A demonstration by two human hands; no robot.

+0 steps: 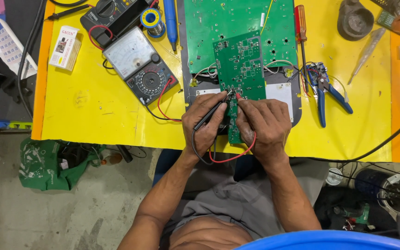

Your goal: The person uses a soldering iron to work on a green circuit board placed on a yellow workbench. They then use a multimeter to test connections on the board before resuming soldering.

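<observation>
My left hand (pixel 205 121) grips a black test probe (pixel 211 114) whose tip touches a narrow green circuit board (pixel 241 69). My right hand (pixel 264 124) pinches a red test probe (pixel 239 96) against the same spot on that board. The narrow board lies over a larger green circuit board (pixel 209 28) on a dark tray. Black and red leads loop below my hands and run toward an analogue multimeter (pixel 140 65) at the left.
On the yellow table (pixel 93 106) lie a black digital meter (pixel 109 14), a solder spool (pixel 151 19), a small white box (pixel 65 47), a red-handled screwdriver (pixel 300 23), blue-handled pliers (pixel 322 90) and a dark round holder (pixel 355 19). A green bag (pixel 42 164) sits on the floor.
</observation>
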